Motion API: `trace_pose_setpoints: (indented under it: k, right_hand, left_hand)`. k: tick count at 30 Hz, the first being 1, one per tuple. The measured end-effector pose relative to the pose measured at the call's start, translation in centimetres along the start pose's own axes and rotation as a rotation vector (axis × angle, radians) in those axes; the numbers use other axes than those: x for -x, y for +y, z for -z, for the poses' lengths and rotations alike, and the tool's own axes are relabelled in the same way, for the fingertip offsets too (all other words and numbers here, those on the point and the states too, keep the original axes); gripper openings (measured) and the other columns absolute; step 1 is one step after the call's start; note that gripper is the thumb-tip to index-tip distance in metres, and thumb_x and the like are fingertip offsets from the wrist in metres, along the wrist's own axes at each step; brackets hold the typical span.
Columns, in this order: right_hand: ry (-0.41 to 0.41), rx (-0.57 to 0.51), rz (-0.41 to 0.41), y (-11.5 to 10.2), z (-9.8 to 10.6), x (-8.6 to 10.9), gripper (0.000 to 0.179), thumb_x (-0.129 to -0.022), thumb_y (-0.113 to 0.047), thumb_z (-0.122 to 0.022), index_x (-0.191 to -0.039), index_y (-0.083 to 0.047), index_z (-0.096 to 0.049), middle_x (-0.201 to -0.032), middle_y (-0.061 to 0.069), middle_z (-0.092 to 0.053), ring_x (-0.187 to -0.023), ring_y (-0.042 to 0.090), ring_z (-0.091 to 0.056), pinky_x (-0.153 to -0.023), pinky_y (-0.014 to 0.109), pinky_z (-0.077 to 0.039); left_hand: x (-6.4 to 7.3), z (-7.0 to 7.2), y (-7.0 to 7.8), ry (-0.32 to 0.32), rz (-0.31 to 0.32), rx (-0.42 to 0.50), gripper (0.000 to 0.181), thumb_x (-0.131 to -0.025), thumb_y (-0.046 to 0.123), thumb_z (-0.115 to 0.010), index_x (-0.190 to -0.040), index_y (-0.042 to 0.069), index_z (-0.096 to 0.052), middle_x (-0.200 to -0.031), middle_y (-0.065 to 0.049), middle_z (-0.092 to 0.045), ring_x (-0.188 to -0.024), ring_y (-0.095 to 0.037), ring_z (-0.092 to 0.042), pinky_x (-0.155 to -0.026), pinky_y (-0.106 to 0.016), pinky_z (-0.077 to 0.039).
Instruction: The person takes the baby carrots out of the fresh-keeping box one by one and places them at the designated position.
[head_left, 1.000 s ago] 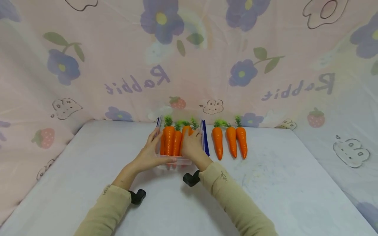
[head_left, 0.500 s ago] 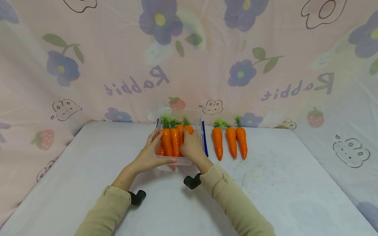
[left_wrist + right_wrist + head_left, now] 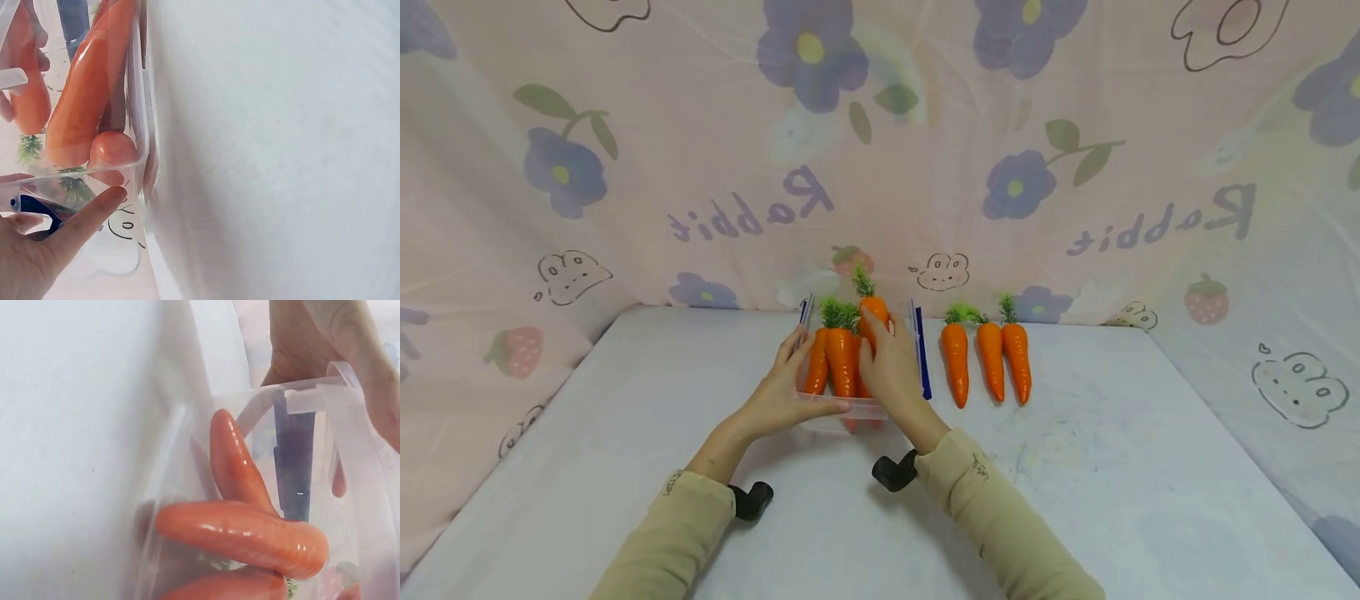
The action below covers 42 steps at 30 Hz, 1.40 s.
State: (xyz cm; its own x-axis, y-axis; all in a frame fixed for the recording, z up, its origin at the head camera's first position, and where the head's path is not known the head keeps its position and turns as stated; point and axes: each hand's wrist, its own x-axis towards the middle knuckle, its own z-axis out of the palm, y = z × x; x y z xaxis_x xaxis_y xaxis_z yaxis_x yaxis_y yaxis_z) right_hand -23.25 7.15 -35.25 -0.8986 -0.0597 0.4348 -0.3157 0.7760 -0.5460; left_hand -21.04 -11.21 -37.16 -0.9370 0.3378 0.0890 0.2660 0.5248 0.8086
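Well, the right hand (image 3: 895, 364) pinches a carrot (image 3: 874, 311) near its leafy top. The left hand (image 3: 781, 396) grips the clear box (image 3: 868, 409), thumb along the near side. Other carrots (image 3: 842, 360) sit inside, between both hands, and three carrots (image 3: 991, 360) lie right of the right hand.

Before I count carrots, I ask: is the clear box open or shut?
The box is open: its top is uncovered, and the right hand grips a carrot there.

From afar I look across a white bench (image 3: 1112, 500) to pale pink fabric (image 3: 917, 183) — printed with violet flowers (image 3: 1019, 185), strawberries (image 3: 1207, 302), rabbit faces (image 3: 572, 277) and mirrored "Rabbit" lettering (image 3: 751, 205) — draped behind and along both sides.
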Motion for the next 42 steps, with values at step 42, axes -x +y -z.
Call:
trace_pose_setpoints:
  k: [42]
  right_hand:
    - [0.333, -0.13, -0.036, 5.9, 5.1, 1.1, 0.033, -0.091, -0.014, -0.062, -0.123, -0.016, -0.068, -0.13, 0.016, -0.056, -0.114, 0.036, -0.057, -0.088, 0.046, -0.053]
  left_hand:
    - [0.0, -0.2, -0.1, 0.002, -0.015, -0.041, 0.118, -0.07, 0.053, -0.08, -0.155, 0.008, -0.012, -0.162, -0.004, 0.007, -0.146, -0.04, -0.011, -0.11, -0.064, -0.024]
